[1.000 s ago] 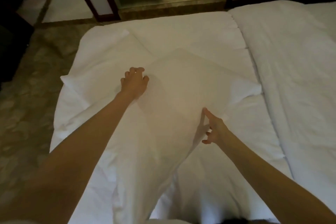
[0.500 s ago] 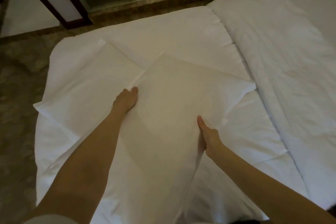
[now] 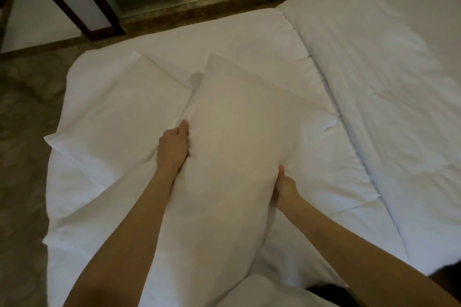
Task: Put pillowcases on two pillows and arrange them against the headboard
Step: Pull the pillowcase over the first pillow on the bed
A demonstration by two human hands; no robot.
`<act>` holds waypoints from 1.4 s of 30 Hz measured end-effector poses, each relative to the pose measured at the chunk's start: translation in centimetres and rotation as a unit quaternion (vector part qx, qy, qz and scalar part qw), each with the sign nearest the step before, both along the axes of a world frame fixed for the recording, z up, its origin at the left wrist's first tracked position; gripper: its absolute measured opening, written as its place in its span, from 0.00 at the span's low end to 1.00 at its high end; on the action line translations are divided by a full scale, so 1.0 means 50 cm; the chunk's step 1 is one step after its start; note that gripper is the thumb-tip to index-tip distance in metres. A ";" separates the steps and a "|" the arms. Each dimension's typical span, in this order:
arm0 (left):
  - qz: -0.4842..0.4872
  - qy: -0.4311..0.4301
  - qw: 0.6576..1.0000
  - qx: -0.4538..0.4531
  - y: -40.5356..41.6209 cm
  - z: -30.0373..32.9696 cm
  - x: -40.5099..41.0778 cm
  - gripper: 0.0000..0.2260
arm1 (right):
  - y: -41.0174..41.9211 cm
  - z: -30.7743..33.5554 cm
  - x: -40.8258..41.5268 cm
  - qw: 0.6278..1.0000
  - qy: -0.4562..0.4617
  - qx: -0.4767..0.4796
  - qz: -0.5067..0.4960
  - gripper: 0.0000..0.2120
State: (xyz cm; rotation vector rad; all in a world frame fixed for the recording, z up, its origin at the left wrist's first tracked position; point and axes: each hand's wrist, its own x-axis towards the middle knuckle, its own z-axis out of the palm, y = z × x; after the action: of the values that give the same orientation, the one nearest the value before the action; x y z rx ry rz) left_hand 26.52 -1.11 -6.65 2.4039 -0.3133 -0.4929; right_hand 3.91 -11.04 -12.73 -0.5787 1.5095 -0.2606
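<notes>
Left hand (image 3: pixel 173 148) clamps the near-left flank of the pillow (image 3: pixel 232 147), fingers curled into the white fabric so that it puckers around the thumb. Right hand (image 3: pixel 284 183) does the same on the opposite flank — thumb up, the other fingers hidden behind the bulge, closed on cloth as far as I can judge. Between them the pillow stands lifted and tilted, its far corners pointing away and its near end dropping toward the person's lap, out of clear sight.

Just to its left, touching it at the seam, a second pillow (image 3: pixel 117 107) lies flat on the bed (image 3: pixel 249 40); whether that one already wears its case I cannot tell. A folded duvet (image 3: pixel 374 70) covers the right side of the bed, and no headboard is in view.

My reading: this is the fitting step — the filling being worked down into the pillowcase. Next calls for a firm shake or push toward the far corners, then closing the open end.
</notes>
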 end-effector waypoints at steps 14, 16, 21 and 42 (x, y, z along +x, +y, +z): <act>0.058 0.015 0.954 -0.293 -0.058 0.133 -0.311 0.22 | -0.143 0.174 -0.256 0.971 -0.029 -0.220 -0.084 0.19; 0.069 0.023 0.951 -0.300 -0.077 0.138 -0.376 0.22 | -0.182 0.215 -0.312 0.961 -0.022 -0.261 -0.086 0.18; 0.115 0.040 0.938 -0.325 -0.136 0.150 -0.574 0.22 | -0.284 0.276 -0.471 0.940 -0.035 -0.336 -0.056 0.21; 0.171 0.103 0.930 -0.308 -0.326 0.106 -1.052 0.22 | -0.519 0.252 -0.936 0.945 -0.006 -0.326 0.033 0.24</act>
State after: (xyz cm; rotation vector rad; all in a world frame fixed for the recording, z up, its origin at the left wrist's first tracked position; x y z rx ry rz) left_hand -26.07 -17.40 -1.36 1.7264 0.0490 -0.4045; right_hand -42.87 -37.00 -0.15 -1.1463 1.3756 -0.7251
